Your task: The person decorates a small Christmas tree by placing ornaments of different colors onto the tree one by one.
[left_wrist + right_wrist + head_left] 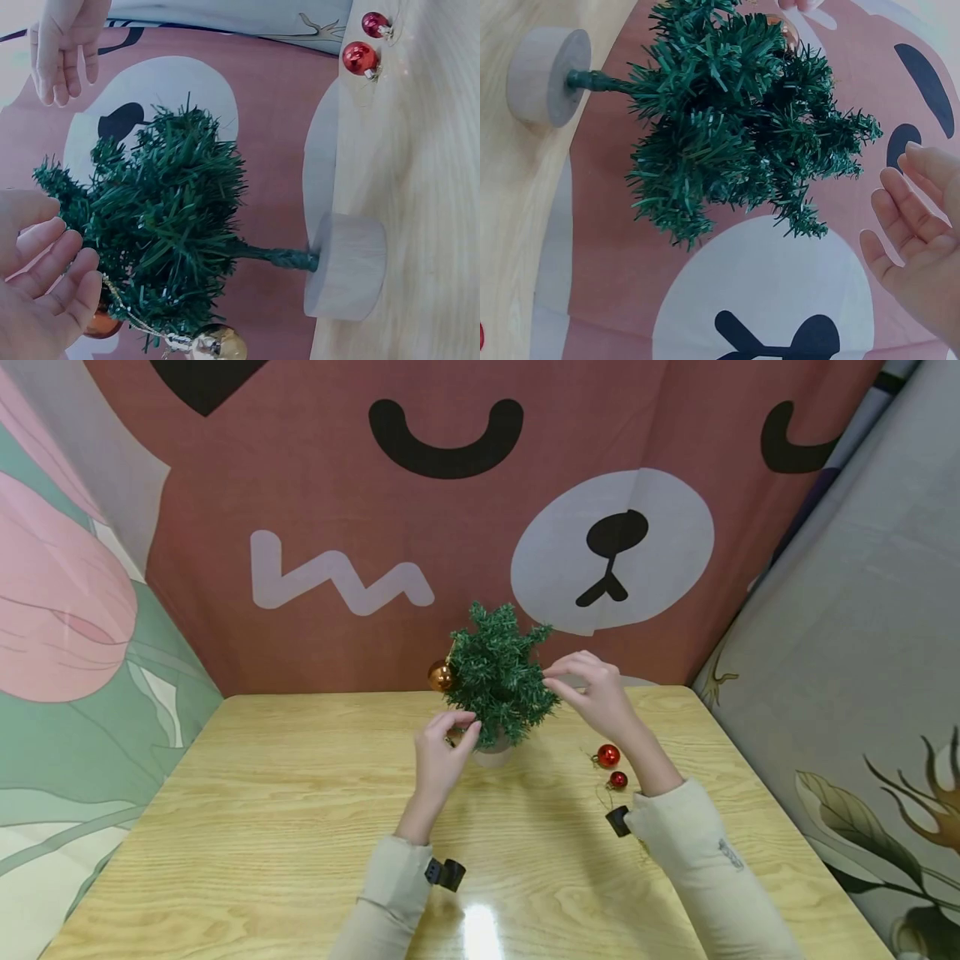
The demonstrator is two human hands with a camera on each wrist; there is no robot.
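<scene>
Green tinsel tree (498,681) stood at the counter's (300,827) far edge; left hand (441,758) pinched near its lower branches, right hand (596,693) loosely open beside it. Steadying the wooden base (346,266) seemed wise.

Small tree at the far middle of the table, hands on either side

Standing on its round base (495,753) toward the back edge of the table (300,827), the small tree (498,681), in front of the hanging cloth backdrop (375,527); hanging at the tree's left side, a bauble (441,677); hovering just left of and before the tree, the left hand (442,752); reaching at the tree's right side, the right hand (596,693); lying on the table right of the base, near the right wrist, two loose baubles (609,756), one just before the other.
</scene>
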